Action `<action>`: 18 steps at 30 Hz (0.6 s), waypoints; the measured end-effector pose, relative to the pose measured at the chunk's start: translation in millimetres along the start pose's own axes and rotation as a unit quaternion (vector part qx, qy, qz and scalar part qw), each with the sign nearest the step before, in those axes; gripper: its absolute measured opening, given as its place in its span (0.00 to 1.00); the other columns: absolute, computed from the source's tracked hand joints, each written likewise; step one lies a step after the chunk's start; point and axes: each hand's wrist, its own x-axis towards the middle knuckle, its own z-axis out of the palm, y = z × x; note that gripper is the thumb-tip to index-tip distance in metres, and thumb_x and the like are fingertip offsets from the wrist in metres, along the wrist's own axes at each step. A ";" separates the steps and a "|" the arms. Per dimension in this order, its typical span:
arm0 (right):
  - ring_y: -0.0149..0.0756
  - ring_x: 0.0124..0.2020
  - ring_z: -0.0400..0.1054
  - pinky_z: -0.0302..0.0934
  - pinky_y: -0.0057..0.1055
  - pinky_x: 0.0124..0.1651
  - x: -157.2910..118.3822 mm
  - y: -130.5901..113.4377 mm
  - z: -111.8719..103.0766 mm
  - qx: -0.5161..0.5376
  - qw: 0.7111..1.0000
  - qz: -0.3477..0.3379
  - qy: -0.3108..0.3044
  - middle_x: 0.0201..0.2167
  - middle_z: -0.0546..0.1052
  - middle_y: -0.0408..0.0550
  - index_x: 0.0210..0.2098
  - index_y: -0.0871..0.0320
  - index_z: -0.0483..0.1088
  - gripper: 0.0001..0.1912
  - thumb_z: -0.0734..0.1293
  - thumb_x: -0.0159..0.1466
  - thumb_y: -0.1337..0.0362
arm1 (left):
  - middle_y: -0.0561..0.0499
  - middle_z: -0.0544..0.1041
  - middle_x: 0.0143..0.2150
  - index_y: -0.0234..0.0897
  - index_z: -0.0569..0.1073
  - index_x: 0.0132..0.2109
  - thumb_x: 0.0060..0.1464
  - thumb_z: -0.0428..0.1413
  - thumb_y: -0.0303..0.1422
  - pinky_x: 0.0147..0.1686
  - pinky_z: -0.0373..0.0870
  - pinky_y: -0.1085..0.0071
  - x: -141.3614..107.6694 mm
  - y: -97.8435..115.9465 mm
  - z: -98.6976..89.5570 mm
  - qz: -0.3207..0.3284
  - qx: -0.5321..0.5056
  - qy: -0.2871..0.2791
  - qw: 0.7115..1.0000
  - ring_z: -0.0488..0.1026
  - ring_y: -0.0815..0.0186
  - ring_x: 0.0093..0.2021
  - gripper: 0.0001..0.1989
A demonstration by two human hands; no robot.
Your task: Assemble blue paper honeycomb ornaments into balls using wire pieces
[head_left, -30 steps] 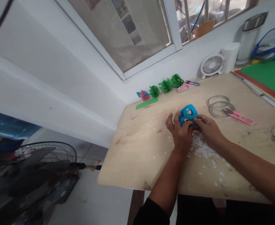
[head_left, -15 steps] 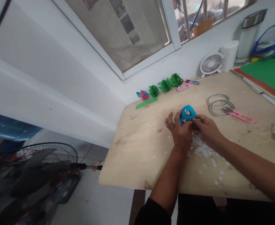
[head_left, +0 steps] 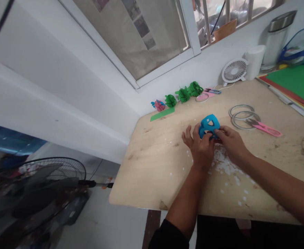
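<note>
A blue piece of cut paper (head_left: 211, 121), curved and with openings in it, is held just above the wooden table (head_left: 146, 162). My left hand (head_left: 200, 145) grips its left and lower side, thumb in front, with the other fingers spread behind. At the paper's lower right edge, my right hand (head_left: 229, 140) pinches it between thumb and fingers. Small white paper scraps (head_left: 224, 164) lie scattered beneath and in front of my hands. To the right, pink-handled thread snips (head_left: 264, 128) rest against two overlapping metal rings (head_left: 242, 116).
Along the wall stand several green paper shapes (head_left: 183, 94), a pink and blue one (head_left: 159, 104) and a green strip (head_left: 162, 114). A small white fan (head_left: 235, 71), a glass bottle (head_left: 273, 48) and coloured sheets (head_left: 294, 81) are at the back right. A black floor fan (head_left: 53, 169) stands left.
The blue paper has tilted and shifted slightly to the right, opening out a little. My right hand has moved slightly right with it, while my left hand keeps its hold.
</note>
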 end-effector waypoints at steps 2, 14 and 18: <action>0.35 0.29 0.75 0.70 0.31 0.33 -0.8 -0.4 0.6 0.002 1.000 0.001 0.003 0.27 0.80 0.44 0.33 0.55 0.73 0.18 0.77 0.48 0.53 | 0.43 0.74 0.58 0.42 0.79 0.37 0.57 0.61 0.32 0.66 0.52 0.44 -0.2 2.5 -0.5 0.002 -0.003 0.012 1.000 0.59 0.50 0.66 0.03; 0.38 0.30 0.75 0.70 0.34 0.34 -5.2 -2.2 1.0 -0.037 0.999 -0.027 -0.001 0.27 0.80 0.44 0.34 0.55 0.72 0.20 0.76 0.49 0.51 | 0.46 0.78 0.50 0.43 0.80 0.34 0.58 0.61 0.34 0.64 0.52 0.46 -1.8 7.1 2.3 -0.004 0.022 0.041 0.999 0.64 0.52 0.60 0.05; 0.38 0.30 0.75 0.70 0.34 0.35 -5.4 -0.8 0.5 -0.055 0.998 -0.032 -0.004 0.26 0.80 0.43 0.36 0.55 0.73 0.19 0.75 0.50 0.51 | 0.46 0.78 0.50 0.43 0.79 0.32 0.58 0.60 0.33 0.65 0.51 0.46 -1.3 8.9 2.9 0.001 0.034 0.055 0.998 0.65 0.52 0.60 0.06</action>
